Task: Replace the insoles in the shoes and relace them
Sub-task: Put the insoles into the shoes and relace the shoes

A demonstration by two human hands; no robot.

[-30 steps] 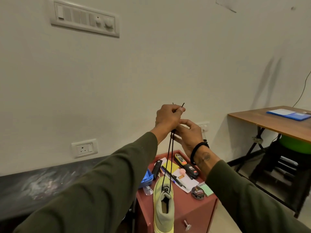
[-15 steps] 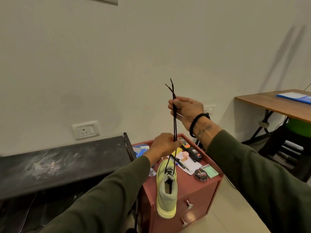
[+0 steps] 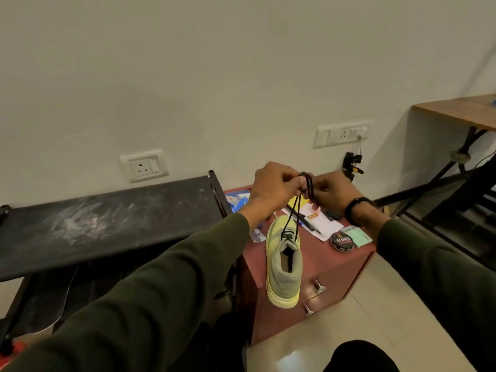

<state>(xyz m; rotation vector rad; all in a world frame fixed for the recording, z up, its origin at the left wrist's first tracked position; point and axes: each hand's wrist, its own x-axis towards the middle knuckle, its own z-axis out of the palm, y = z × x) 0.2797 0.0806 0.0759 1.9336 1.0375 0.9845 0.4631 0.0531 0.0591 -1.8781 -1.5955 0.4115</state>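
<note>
A pale yellow-green shoe (image 3: pixel 283 267) lies on the red-brown cabinet (image 3: pixel 330 260), heel toward me and overhanging the front edge. Its black lace (image 3: pixel 291 222) runs up in two strands from the top eyelets to my hands. My left hand (image 3: pixel 272 187) and my right hand (image 3: pixel 331 191) meet above the shoe's toe, both pinching the doubled lace ends between thumb and fingers. The inside of the shoe looks dark; I cannot tell whether an insole is in it.
Behind the shoe on the cabinet lie papers (image 3: pixel 320 224), a pen (image 3: pixel 303 220), a round polish tin (image 3: pixel 342 241), a green card (image 3: pixel 359 236) and blue items (image 3: pixel 237 202). A dusty black bench (image 3: pixel 107 221) stands left, a wooden desk (image 3: pixel 461 111) right.
Both hands came down from head height to just above the shoe. My left hand rose to meet the right, and the lace ends are now bunched between them. The view tilted downward.
</note>
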